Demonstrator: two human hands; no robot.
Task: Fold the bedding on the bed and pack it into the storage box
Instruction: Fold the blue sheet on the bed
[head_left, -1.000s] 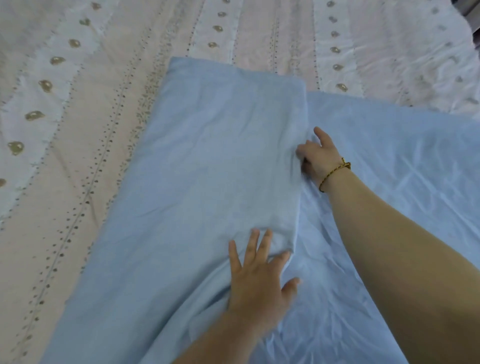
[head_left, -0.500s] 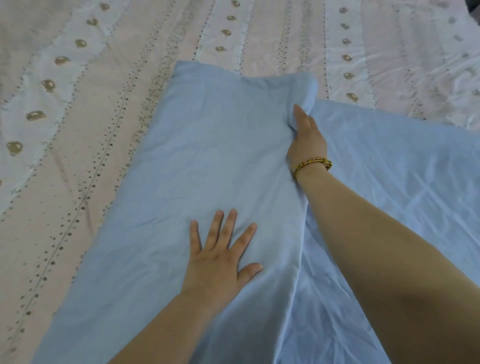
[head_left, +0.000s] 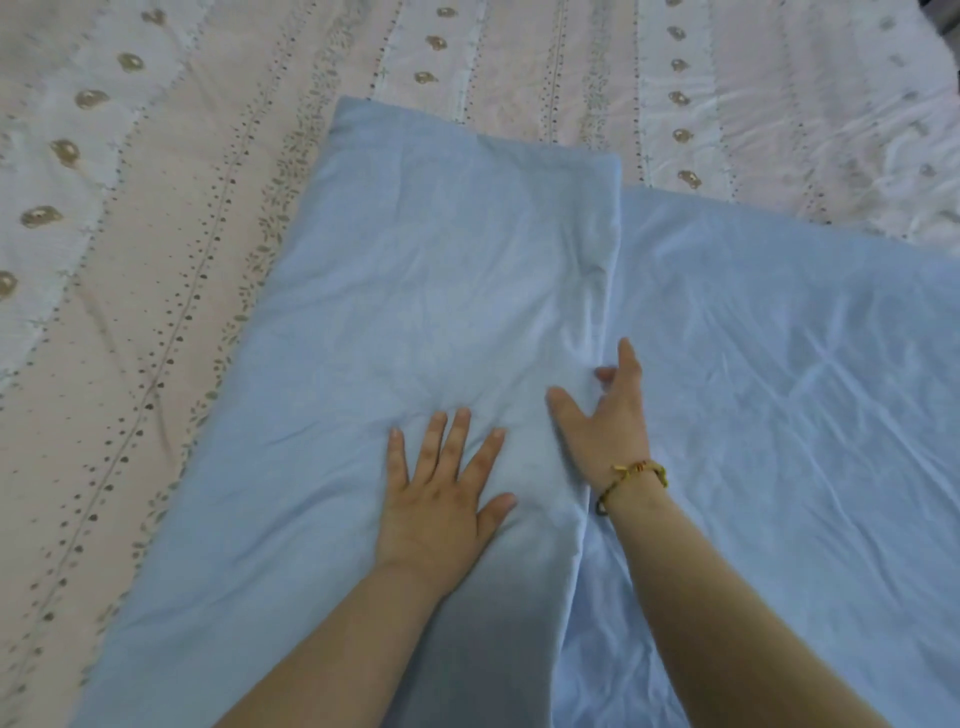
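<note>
Matt, creased blue cloth sheet (head_left: 441, 291) over a matt printed cloth bedspread (head_left: 171, 218).

Plain pale blue bedding (head_left: 441, 291) fills the centre out to 3 and 6 o'clock. From 8 to 2 o'clock, the bedspread (head_left: 156, 197) is pink-and-white striped, with olive dots and tan teardrops. The bracelet (head_left: 636, 472), toward 5 o'clock, is gold and red.

Flat on the patterned bedspread (head_left: 156, 218): light blue bedding (head_left: 441, 291), wrinkled, left part folded over, flap edge running down mid-sheet.
</note>
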